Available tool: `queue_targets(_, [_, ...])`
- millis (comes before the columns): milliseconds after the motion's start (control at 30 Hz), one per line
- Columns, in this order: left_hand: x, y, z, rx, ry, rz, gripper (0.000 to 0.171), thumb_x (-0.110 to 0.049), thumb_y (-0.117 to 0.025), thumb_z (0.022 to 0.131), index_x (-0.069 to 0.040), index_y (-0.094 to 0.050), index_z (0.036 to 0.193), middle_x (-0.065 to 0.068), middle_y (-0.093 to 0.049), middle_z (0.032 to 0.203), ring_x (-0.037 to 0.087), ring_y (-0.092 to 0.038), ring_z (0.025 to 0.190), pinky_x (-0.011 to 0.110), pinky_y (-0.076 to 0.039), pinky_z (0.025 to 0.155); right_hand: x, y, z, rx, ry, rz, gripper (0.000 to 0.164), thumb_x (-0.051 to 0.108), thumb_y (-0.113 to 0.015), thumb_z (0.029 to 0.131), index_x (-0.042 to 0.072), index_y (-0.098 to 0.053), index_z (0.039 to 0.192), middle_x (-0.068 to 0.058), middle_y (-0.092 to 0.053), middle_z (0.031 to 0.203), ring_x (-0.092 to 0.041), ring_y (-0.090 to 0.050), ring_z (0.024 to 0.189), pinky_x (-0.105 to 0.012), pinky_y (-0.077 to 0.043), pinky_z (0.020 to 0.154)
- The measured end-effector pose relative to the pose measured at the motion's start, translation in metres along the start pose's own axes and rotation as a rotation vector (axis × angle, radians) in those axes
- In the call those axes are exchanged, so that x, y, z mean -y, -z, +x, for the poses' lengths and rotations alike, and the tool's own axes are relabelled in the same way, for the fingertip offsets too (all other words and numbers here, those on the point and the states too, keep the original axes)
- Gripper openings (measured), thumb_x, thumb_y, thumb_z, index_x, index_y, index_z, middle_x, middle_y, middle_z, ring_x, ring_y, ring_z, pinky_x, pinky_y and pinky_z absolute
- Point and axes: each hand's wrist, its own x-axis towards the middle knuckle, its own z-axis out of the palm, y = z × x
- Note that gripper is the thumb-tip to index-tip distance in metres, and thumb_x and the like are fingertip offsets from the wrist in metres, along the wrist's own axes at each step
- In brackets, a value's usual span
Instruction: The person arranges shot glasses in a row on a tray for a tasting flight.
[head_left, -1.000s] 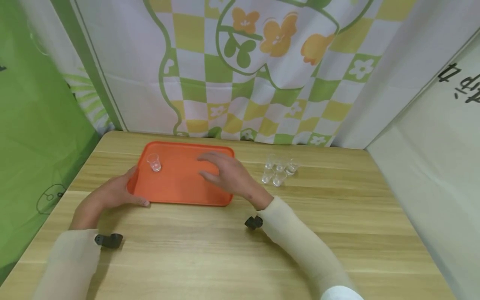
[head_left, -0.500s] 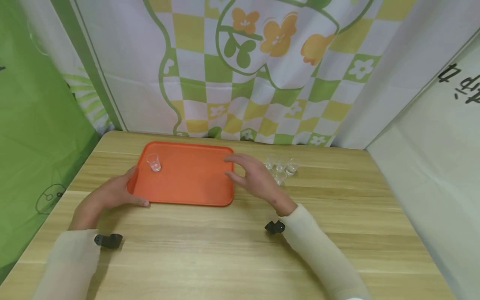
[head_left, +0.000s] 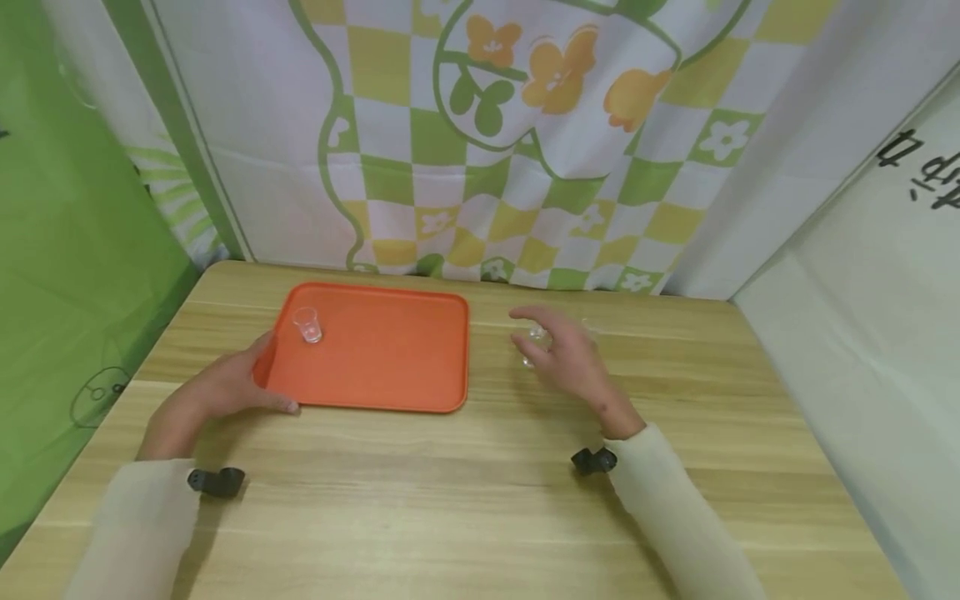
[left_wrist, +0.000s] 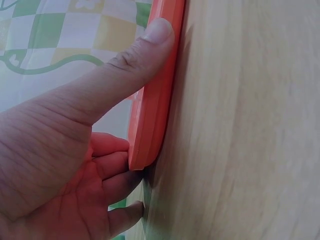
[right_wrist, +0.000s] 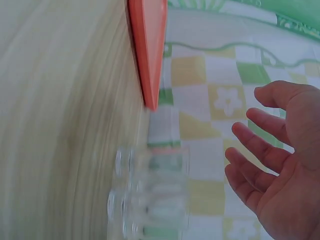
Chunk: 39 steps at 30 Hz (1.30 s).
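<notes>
An orange tray [head_left: 375, 350] lies flat on the table, with one small clear shot glass [head_left: 308, 325] standing near its left end. My left hand [head_left: 225, 385] holds the tray's near left corner. In the left wrist view the thumb [left_wrist: 135, 60] lies along one side of the rim and the fingers [left_wrist: 120, 167] bear on the other. My right hand [head_left: 567, 350] hovers over a cluster of shot glasses [head_left: 536, 333], hiding most of them. Seen from the right wrist, its fingers [right_wrist: 265, 150] are spread and relaxed, holding nothing, with the upright clear glasses [right_wrist: 155, 195] below them.
The wooden table [head_left: 390, 508] reaches back to a checked, flowered curtain [head_left: 510, 192]. Green cloth [head_left: 82, 250] hangs at the left and a pale wall [head_left: 870, 308] stands at the right. Bare wood separates the tray from the glasses.
My right hand has moved right, from above the tray to over the glasses, and now covers most of them. The left hand and the tray have stayed put.
</notes>
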Motion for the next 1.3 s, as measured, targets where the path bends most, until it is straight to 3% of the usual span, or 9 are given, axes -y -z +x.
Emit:
queue_targets(300, [0.000,0.000,0.000,-0.001,0.008,0.004,0.126,-0.044,-0.091,0.076,0.001,-0.012,0.163,0.034,-0.045,0.149,0.049,-0.052,0.126,0.067,-0.040,0.102,-0.025,0.024,-0.014,-0.096,-0.113,-0.004,0.035,0.008,-0.071,0.098,-0.002,-0.067,0.130,-0.018,-0.066,0.131,-0.036,-0.060,0.121,-0.054,-0.050,0.097])
queue_targets(633, [0.001,-0.001,-0.001,0.000,0.025,0.007,0.127,-0.046,-0.091,0.076,0.000,-0.010,0.163,0.034,-0.045,0.149,0.049,-0.052,0.126,0.067,-0.041,0.101,-0.050,0.040,-0.026,-0.141,-0.156,-0.036,0.037,0.005,-0.070,0.098,-0.003,-0.064,0.133,-0.022,-0.063,0.134,-0.040,-0.058,0.121,-0.059,-0.049,0.097])
queue_targets(1067, [0.001,-0.001,-0.001,0.003,0.023,-0.010,0.125,-0.044,-0.091,0.077,0.001,-0.012,0.163,0.032,-0.046,0.149,0.048,-0.053,0.125,0.066,-0.041,0.101,-0.072,0.050,-0.035,0.001,-0.400,0.024,0.056,0.010,-0.066,0.102,-0.004,-0.043,0.151,-0.027,-0.048,0.148,-0.046,-0.049,0.132,-0.057,-0.043,0.107])
queue_targets(1300, [0.002,-0.002,-0.001,0.003,0.037,0.009,0.128,-0.048,-0.090,0.076,0.001,-0.010,0.163,0.033,-0.044,0.150,0.048,-0.052,0.125,0.066,-0.041,0.101,-0.079,0.050,-0.040,0.058,-0.498,0.031,0.061,0.013,-0.066,0.102,-0.008,-0.037,0.152,-0.031,-0.046,0.149,-0.048,-0.049,0.133,-0.056,-0.043,0.108])
